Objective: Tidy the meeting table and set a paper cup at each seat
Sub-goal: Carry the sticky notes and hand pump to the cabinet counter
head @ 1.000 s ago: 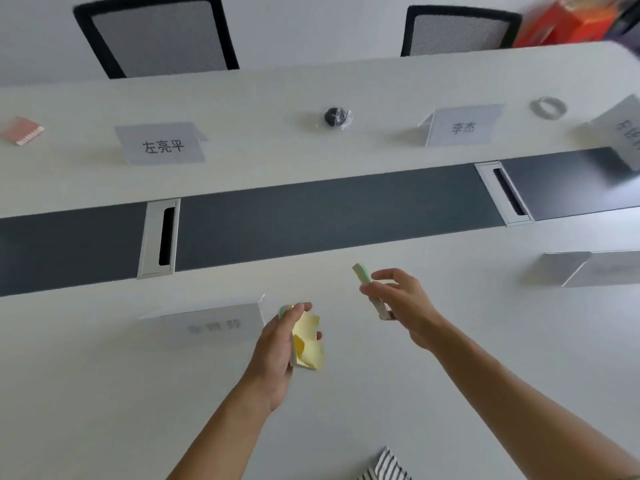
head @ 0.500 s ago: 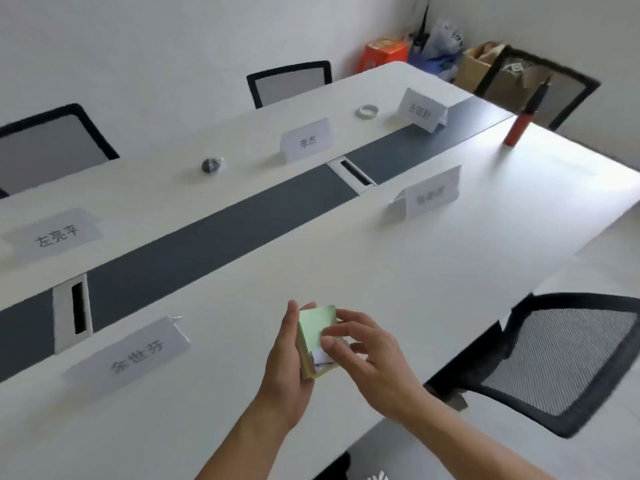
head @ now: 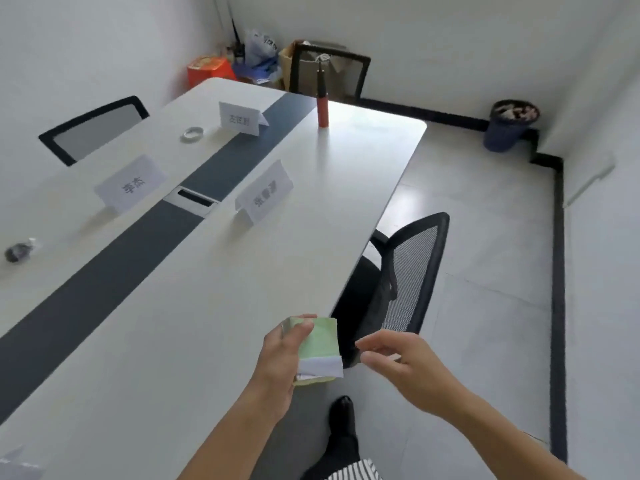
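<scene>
A: What sits on the left of the meeting table (head: 194, 292)?

B: At nine o'clock, a small dark wrapped lump (head: 16, 251). Toward ten o'clock, a name card (head: 131, 183) stands before a black mesh chair (head: 93, 128). At eleven, a roll of clear tape (head: 192, 134) lies near a second name card (head: 240, 118).

A: And the middle?

B: A dark strip (head: 114, 258) runs the table's length with a cable slot (head: 192, 199) set in it. Just beside the slot stands a third name card (head: 265, 192). At twelve o'clock, a red cylinder with a black top (head: 322, 102) stands upright near the far end.

A: The hands?

B: The left hand (head: 282, 358) is closed around a small stack of green and white notes (head: 320, 348), at six o'clock, over the table's near edge. The right hand (head: 403, 362) hovers just beside the stack, fingers loosely spread, not touching it and holding nothing.

A: Further right?

B: A black mesh chair (head: 412, 271) is tucked at the table edge at four o'clock. At two o'clock, a dark waste bin (head: 509, 126) stands against the wall, well apart. I see no paper cup.
</scene>
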`<state>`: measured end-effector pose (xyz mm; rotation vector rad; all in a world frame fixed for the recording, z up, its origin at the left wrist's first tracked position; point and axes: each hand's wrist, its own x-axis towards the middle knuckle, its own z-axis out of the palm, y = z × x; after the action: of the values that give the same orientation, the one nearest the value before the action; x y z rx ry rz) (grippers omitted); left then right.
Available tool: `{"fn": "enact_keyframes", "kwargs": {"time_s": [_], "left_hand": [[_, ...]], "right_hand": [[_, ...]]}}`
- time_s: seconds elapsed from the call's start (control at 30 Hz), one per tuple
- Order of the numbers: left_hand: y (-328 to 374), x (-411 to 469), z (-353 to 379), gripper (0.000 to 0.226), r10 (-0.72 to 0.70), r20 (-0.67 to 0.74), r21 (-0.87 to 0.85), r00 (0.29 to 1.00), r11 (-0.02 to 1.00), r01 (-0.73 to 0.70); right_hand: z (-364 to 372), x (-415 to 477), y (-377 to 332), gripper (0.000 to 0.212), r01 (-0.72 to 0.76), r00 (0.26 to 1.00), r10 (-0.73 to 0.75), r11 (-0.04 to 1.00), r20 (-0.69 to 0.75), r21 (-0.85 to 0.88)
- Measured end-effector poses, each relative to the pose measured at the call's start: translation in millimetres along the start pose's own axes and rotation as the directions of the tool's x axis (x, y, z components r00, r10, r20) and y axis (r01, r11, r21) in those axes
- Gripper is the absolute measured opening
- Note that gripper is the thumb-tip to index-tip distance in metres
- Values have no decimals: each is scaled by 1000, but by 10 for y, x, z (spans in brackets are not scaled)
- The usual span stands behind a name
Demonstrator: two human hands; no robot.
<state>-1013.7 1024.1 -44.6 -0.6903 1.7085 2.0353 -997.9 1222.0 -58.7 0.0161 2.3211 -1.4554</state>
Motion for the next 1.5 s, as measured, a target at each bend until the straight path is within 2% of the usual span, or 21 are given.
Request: {"fn": "enact_keyframes", "kwargs": {"time_s": [0.17,0.37,0.47,0.57,0.67,0.73,0.9,1.0,1.13,1.37,1.5], "left_hand": [[241,486,586,16,4,119,198,993,980,-28],[526,1044,1377,13,-16,237,360,971,930,-73],[627,1233,1827,13,-50,301,434,952,897,-90],[677,1450,2300,14,-63,341,490,938,863,-120],[705,1676,2825,16,-46,356,501,933,853,-149],[682,1803,3169,16,-21,335,480,942,864,-152],[694,2009,4051,16,-1,249,422,969,900,-108],[735,2086,4432,18,-4,243,410,970,907,-99],[897,2340,4665,17,1,170,379,985,923,-66],[1272,3324,4875,14,11,-32,262,999,965,-2],[1751,3946,5194,18,24,-38,204,999,979,-16]], "right_hand": [[-807,45,495,14,-203,959,220,973,-178,108],[-1527,-204,975,19,-344,833,407,911,-375,226],[-1808,-381,1181,17,-393,769,498,863,-400,318],[-2206,-461,1408,17,-439,744,557,824,-370,357],[-2756,-375,1660,18,-442,721,564,822,-403,359],[-3172,-226,1834,17,-426,731,542,837,-414,344],[-4287,347,2065,22,-379,807,436,900,-397,216],[-4840,680,2079,18,-317,830,389,919,-400,236],[-5266,1166,2082,13,-260,863,342,932,-372,253],[-5847,2222,2146,27,-343,925,353,935,-142,94],[-6450,2967,1940,26,-306,928,310,951,-206,53]]}}
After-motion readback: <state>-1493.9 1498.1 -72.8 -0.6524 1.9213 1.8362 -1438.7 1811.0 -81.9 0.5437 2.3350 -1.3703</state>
